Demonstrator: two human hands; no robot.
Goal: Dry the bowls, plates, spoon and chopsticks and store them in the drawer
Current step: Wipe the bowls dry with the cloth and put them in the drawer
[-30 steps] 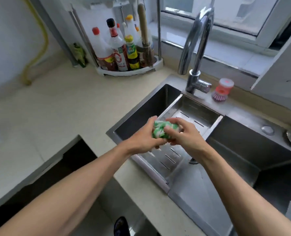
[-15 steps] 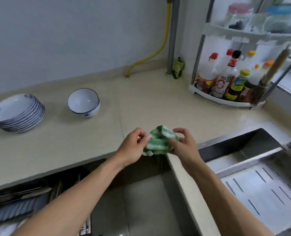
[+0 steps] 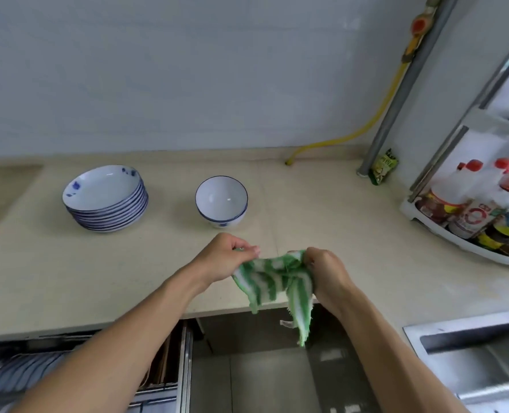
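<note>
**A:** ok so what's going on with the hands here? why hold the cloth out like that?

**B:** both are busy with it. The left hand [image 3: 228,260] pinches one edge of the green-and-white cloth [image 3: 274,281] between thumb and fingertips, and the right hand [image 3: 326,274] has its fingers curled round the other bunched end. The middle is stretched between them and a loose tail hangs down past the near edge of the counter [image 3: 321,222]. My guess is they're opening it up to get a flat face for wiping, since a wad won't dry much.

**A:** makes sense. and the dishes?

**B:** all on the counter, further back and to the left. The bowls [image 3: 221,201] look like two nested ones, sitting just beyond the left hand, not touching it. The stack of plates [image 3: 106,198] is farther left, well apart from the bowls. Stacked like that, you'd take them one at a time from the top.

**A:** spoon and chopsticks?

**B:** can't pick them out anywhere, honestly.

**A:** and the drawer?

**B:** the drawer [image 3: 170,380] is pulled open at the near left, below the counter, partly behind the left forearm. It has a wire rack inside. Handy spot: dry something, drop it straight down. Nothing looks dried yet, so I'd say the job's barely started.
</note>
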